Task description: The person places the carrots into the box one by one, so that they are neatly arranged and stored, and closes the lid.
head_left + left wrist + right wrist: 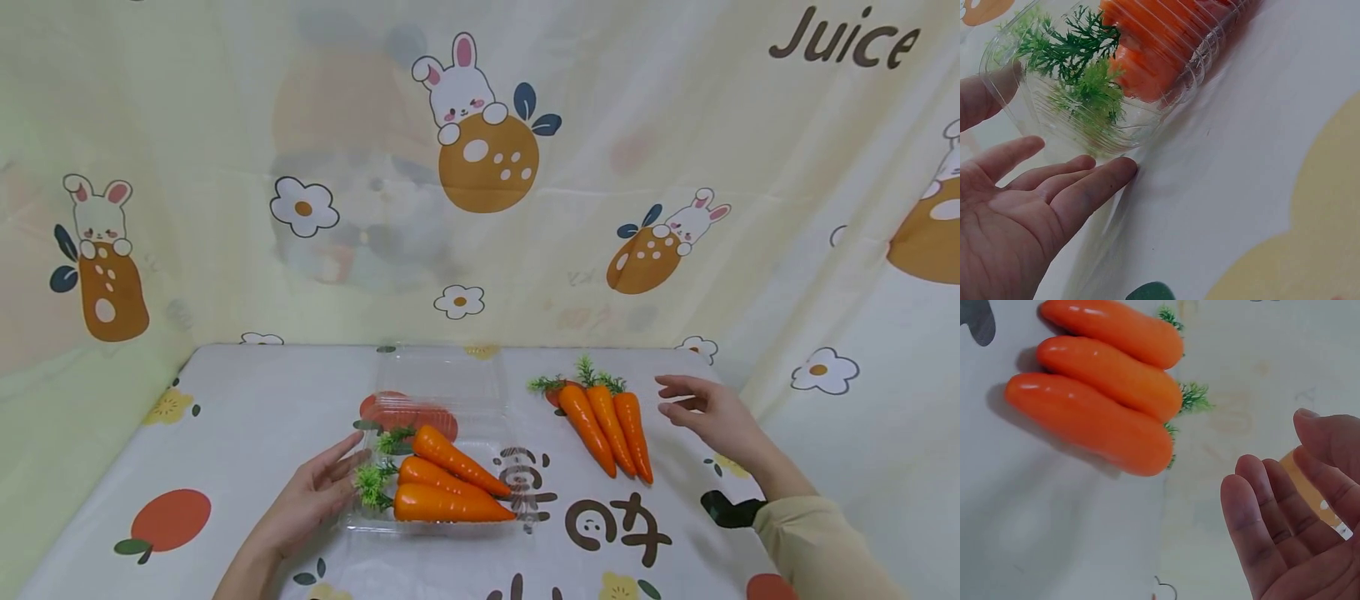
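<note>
A clear plastic clamshell box (450, 400) lies with its lid folded back on the table. Inside its base are three orange toy carrots (442, 475) with green leafy tops pointing left. My left hand (321, 492) is at the box's left side, its fingers extended and fingertips right at the wall; the left wrist view shows the same hand (1035, 200) below the leafy end. Three more carrots (603, 429) lie side by side on the cloth to the right, leaves toward the back. Beside them, my right hand (708, 412) hovers with relaxed fingers and an empty palm (1304, 519).
A white tablecloth (247, 433) printed with fruit, flowers and brown lettering covers the table. Behind it hangs a pale curtain (360, 275) with rabbit and fruit prints, which also runs along both sides. A black strap (731, 510) is on the right wrist.
</note>
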A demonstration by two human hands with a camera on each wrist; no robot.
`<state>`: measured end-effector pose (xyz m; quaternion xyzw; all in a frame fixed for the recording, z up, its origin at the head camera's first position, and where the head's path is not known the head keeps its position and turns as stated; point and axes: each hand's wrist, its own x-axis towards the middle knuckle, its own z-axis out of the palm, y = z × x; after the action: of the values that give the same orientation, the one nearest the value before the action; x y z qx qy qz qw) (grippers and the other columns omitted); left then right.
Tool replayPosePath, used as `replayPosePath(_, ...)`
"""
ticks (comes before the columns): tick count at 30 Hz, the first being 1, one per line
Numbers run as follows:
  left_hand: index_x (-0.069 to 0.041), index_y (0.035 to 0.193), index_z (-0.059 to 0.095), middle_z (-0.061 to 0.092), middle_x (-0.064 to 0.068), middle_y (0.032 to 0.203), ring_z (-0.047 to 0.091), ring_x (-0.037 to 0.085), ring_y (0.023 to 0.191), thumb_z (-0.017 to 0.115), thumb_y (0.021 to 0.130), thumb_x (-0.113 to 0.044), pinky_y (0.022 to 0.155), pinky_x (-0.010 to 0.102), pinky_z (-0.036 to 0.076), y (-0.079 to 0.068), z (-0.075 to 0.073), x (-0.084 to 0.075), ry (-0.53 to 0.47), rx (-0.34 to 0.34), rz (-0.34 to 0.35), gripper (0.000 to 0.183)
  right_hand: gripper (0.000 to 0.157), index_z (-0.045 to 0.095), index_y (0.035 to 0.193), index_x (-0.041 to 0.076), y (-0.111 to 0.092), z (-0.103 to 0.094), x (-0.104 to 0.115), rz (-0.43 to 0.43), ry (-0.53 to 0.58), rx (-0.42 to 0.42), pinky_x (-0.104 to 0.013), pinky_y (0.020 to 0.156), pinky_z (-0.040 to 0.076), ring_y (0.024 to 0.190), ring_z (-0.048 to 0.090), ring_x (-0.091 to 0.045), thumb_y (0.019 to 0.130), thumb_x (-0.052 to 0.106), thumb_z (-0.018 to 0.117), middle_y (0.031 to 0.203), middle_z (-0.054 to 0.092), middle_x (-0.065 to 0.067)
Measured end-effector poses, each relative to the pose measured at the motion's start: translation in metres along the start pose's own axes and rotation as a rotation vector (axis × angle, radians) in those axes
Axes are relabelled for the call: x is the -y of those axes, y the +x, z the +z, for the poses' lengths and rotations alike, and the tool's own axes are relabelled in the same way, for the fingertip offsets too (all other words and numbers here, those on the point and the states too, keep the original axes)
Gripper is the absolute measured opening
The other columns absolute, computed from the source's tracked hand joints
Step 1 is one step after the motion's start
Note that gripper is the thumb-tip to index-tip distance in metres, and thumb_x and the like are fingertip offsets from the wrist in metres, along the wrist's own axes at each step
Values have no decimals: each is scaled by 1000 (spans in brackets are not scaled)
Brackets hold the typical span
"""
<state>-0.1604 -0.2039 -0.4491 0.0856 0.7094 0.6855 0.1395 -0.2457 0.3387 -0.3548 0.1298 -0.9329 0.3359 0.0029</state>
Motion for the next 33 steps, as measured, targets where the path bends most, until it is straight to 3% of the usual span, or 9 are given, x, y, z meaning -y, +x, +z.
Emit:
replayPosePath(4,-2,163,14,24,33,163,32,49,149,57,104,-14,110,39,49,0,0,1,-4,7,4,74,52,51,146,-2,0,6,-11,40,36,3,-20,77,59,98,72,-25,102,23,63,130,63,-29)
replayPosePath(11,-2,163,15,24,32,163,33,48,149,57,104,-13,108,34,51,0,0,0,-6,2,1,74,58,47,148,-3,3,23,-28,110,92,4,-37,85,63,107,70,-39,102,28,64,134,60,-32)
replayPosePath(16,-1,163,14,23,34,162,34,49,149,57,104,-13,108,38,51,0,1,1,-12,7,10,74,60,44,149,-6,6,34,-36,163,101,17,-37,85,63,109,69,-40,102,25,64,135,57,-34)
replayPosePath(24,-2,163,15,25,34,162,46,38,145,57,103,-13,103,30,54,0,0,1,-11,-5,4,74,65,40,152,-3,14,53,-44,278,65,41,-41,89,62,115,63,-41,101,29,64,141,52,-34)
replayPosePath(33,-1,163,15,25,34,162,40,46,147,56,103,-12,104,33,53,0,0,2,-13,2,14,73,69,36,154,-2,20,65,-41,346,39,33,-44,89,61,123,55,-50,100,31,65,143,48,-37)
